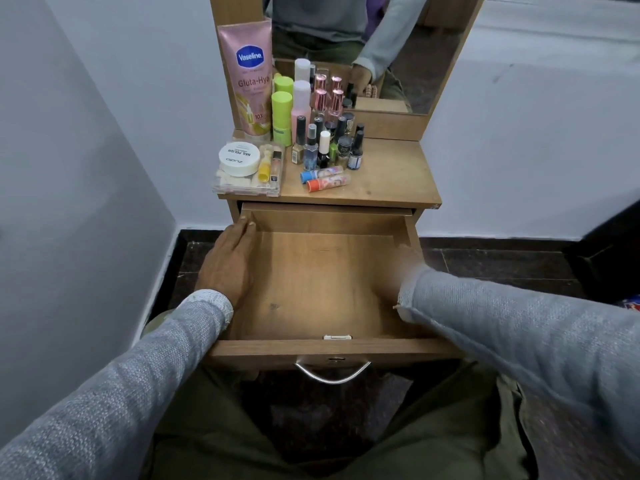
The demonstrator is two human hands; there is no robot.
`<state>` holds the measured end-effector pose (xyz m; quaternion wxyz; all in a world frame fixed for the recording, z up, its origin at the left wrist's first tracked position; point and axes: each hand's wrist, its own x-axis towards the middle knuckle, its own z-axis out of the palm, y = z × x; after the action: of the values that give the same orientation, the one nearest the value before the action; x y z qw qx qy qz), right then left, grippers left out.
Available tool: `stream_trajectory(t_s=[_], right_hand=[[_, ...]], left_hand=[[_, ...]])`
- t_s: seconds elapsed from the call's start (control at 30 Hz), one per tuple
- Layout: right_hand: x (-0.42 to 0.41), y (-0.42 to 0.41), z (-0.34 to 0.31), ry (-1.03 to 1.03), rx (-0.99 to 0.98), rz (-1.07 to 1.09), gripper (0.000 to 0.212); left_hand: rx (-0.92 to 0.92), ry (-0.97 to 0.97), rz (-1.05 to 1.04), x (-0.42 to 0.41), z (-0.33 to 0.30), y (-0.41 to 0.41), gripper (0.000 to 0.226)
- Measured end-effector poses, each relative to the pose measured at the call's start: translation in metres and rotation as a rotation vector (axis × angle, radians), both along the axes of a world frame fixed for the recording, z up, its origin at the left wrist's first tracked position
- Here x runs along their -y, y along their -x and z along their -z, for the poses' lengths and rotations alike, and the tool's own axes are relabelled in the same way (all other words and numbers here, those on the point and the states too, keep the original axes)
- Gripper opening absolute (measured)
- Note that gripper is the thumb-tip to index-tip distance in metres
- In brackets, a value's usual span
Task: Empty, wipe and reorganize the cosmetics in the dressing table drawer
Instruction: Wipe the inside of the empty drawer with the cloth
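The wooden drawer (322, 351) is pulled out towards me and holds nothing. My left hand (228, 261) rests on its left wall with the fingers stretched along the edge. My right hand (403, 271) is a blur at the drawer's right wall, so its fingers cannot be made out. The cosmetics stand on the dressing table top (391, 174): a pink Vaseline tube (247, 74), a cluster of nail polish and small bottles (325, 143), two tubes lying flat (325, 178), and a clear box (247, 183) with a white jar (239, 158) on it.
A mirror (398, 46) rises behind the table top and reflects the bottles and a sleeve. White walls close in on the left and behind. A metal handle (332, 374) hangs on the drawer front, just above my knees. Dark floor lies to either side.
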<state>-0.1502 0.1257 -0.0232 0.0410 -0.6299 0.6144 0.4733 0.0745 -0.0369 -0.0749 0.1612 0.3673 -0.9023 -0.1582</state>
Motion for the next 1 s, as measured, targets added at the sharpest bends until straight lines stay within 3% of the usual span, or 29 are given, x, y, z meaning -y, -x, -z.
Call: stream_trajectory(t_s=[0.23, 0.33, 0.43, 0.6, 0.83, 1.0], right_hand=[[0.041, 0.028, -0.01, 0.26, 0.04, 0.173, 0.027], [0.04, 0.018, -0.006, 0.333, 0.095, 0.254, 0.027], [0.037, 0.017, 0.002, 0.392, 0.241, 0.378, 0.028], [0.029, 0.011, 0.027, 0.549, 0.459, 0.526, 0.035], [0.077, -0.02, 0.038, 0.643, 0.668, 0.514, 0.04], [0.119, -0.069, 0.046, 0.706, 0.76, 0.329, 0.044]], left_hand=[[0.051, -0.034, -0.021, 0.011, 0.01, -0.003, 0.077], [0.072, -0.034, -0.045, 0.014, 0.013, -0.003, 0.069], [0.06, -0.063, -0.08, 0.01, 0.011, -0.002, 0.055], [0.05, -0.052, -0.071, 0.011, 0.013, -0.004, 0.055], [-0.016, -0.074, -0.013, 0.008, 0.006, -0.007, 0.056], [-0.04, -0.087, -0.02, 0.005, 0.002, -0.007, 0.058]])
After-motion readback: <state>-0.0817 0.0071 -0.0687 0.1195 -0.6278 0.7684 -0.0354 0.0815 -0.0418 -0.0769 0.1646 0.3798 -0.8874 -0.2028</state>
